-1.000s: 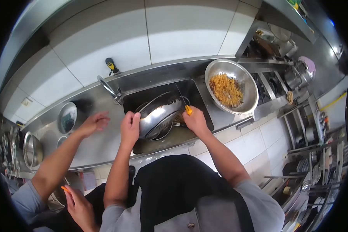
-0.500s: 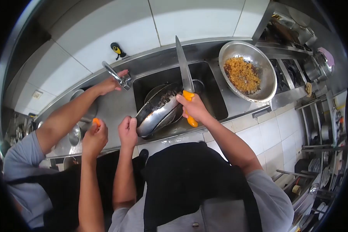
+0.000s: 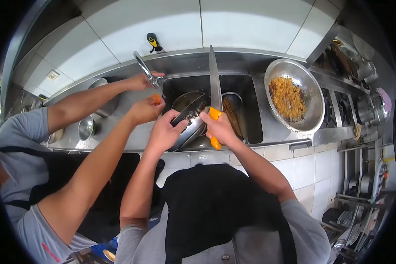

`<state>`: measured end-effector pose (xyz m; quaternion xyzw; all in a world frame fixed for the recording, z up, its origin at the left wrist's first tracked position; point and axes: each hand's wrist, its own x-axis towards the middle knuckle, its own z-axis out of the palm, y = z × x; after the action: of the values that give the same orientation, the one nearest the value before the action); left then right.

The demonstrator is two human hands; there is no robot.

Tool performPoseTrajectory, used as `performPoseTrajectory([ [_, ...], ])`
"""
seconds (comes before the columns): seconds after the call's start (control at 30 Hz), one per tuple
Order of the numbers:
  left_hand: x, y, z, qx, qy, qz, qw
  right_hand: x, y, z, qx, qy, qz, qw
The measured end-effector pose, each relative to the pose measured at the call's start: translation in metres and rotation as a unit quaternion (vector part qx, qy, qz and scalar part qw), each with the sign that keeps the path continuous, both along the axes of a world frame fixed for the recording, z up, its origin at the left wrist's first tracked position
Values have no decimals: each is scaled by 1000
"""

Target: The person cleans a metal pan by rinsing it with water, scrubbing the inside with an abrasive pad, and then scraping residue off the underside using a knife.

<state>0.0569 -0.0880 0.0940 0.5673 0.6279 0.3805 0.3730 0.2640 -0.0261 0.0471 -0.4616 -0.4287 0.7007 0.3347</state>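
Note:
Over the sink (image 3: 253,127), a tilted metal pan (image 3: 191,125) shows black burnt residue on its inner side. My left hand (image 3: 165,132) is closed on the pan's left edge. In my right hand (image 3: 220,128) is a large kitchen knife (image 3: 214,83) by its orange handle, blade pointing up toward the wall. The right thumb rests at or close to the pan's rim; contact is hard to tell. Below the pan, more cookware (image 3: 187,99) and a round vessel with thin sticks (image 3: 232,112) lie in the sink.
To the left, a co-worker's hand (image 3: 141,82) is at the faucet (image 3: 145,68); their other hand (image 3: 147,110) holds a small orange piece (image 3: 155,98). A metal bowl (image 3: 312,81) of orange-brown crumbly food stands right. A black-yellow handled object (image 3: 153,42) leans on the wall.
The co-worker's hand with the orange piece has moved up toward the faucet. My left hand has shifted up along the pan, which sits closer to my right hand. The camera view has shifted.

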Motion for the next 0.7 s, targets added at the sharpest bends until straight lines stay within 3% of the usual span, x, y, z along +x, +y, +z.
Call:
performPoseTrajectory([
  [0.23, 12, -1, 24, -43, 71, 25, 996, 3, 2, -3, -6, -9, 11, 1000],
  [0.33, 12, -3, 14, -5, 37, 28, 999, 5, 2, -3, -22, -6, 9, 1000],
  [0.47, 6, -9, 17, -35, 24, 13, 999, 8, 3, -8, -47, 17, -1, 999],
  [0.7, 24, 4, 35, -110, 136, 0, 985, 18, 3, -9, -49, 27, 17, 998],
])
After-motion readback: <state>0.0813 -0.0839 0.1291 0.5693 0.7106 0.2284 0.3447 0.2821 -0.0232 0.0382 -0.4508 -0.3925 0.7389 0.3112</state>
